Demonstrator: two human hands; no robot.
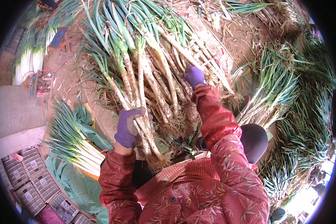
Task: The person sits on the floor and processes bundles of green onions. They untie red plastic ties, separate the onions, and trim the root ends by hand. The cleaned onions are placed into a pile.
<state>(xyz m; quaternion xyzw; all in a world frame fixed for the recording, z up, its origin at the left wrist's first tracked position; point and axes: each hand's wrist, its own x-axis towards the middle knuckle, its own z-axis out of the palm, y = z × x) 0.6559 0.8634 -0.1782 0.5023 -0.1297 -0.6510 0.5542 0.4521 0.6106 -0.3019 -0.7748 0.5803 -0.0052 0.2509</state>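
Observation:
My left hand (130, 126), in a purple work glove, is closed around the lower stalks of several soil-covered green onions (140, 84), whose roots hang just above my lap. Farther right, my right hand (194, 75), also gloved in purple, rests at stalks in the large pile of unpeeled green onions (156, 92); whether it grips one is hidden by the glove. The pile lies with leaves pointing away and muddy roots (175, 126) towards me. A pink tie (215, 59) loops around stalks right of my right hand.
Cleaned green onions (81, 151) lie on a green sheet (64, 170) at the left, near plastic crates (33, 179). Tied white-stemmed bundles (30, 61) and a small folding stool (58, 39) are at upper left. More unpeeled onions (305, 123) cover the right side.

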